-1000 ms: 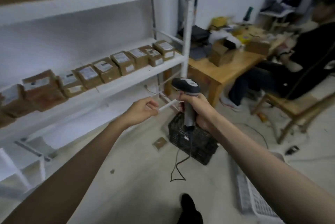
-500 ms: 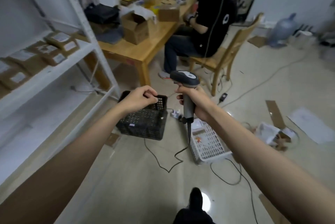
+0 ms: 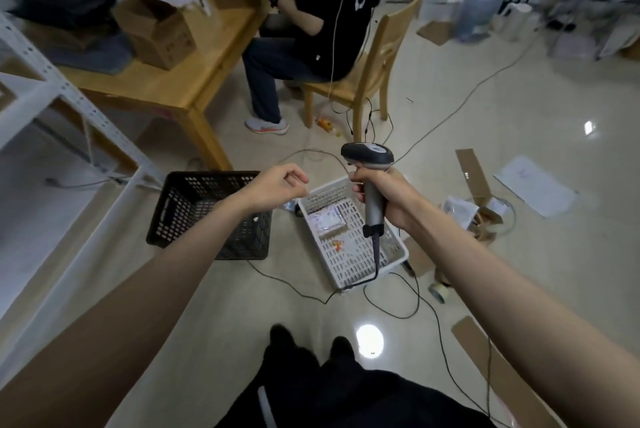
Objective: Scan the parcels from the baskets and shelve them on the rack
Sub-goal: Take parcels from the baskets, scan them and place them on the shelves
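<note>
The right hand grips the handle of a grey barcode scanner, fingers wrapped round it, with the scanner head above the fist. The scanner cable hangs from the base of the handle and runs down to the floor. The left hand is held level with the right, fingers loosely curled, holding nothing.

Directly below and between the two hands, a white basket stands on the floor. It contains one flat parcel with a pale label; the print on the label is too small to read. Below the left hand, a black basket stands just beside the white basket; its contents cannot be determined.

Further left of the left hand, the white metal rack is in view, with perforated uprights. Beyond both hands, a wooden desk carries an open cardboard box; its markings are blurred. A person sits on a wooden chair at the desk. To the right of the right hand, cardboard scraps and a sheet of paper lie on the floor. A blue water bottle stands far beyond.
</note>
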